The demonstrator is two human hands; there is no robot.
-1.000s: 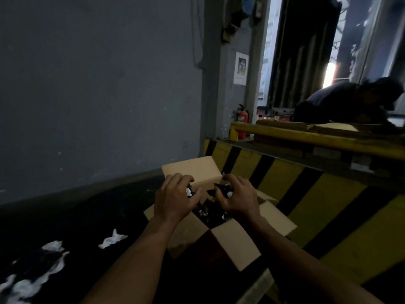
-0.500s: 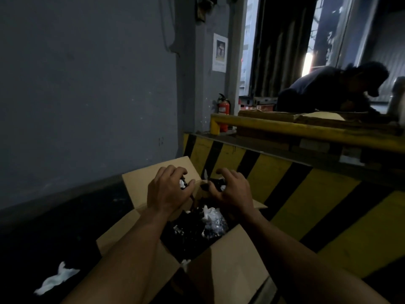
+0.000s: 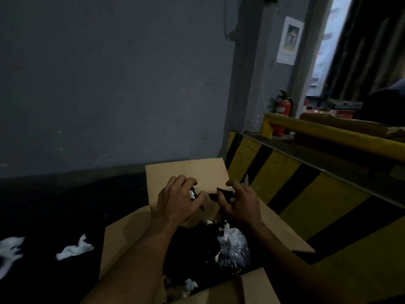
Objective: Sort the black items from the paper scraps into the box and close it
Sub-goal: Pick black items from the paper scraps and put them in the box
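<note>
Paper scraps lie on the floor left of the box. Your left hand curls its fingers round a white-and-black wad. Your right hand pinches a black item. Both are over the box's far edge. Pull paper free, drop only black inside.

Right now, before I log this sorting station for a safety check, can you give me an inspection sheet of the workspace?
Surface: dark floor, dimly lit.
Job's things: cardboard box, flaps open, with black items and a shiny wrapped bundle inside.
Clutter: white paper scraps on the floor left of the box.
Hands: left hand grips a white scrap over the box; right hand pinches a black piece.
Cables: nothing seen.
Surroundings: grey wall, striped barrier, fire extinguisher, poster.
</note>
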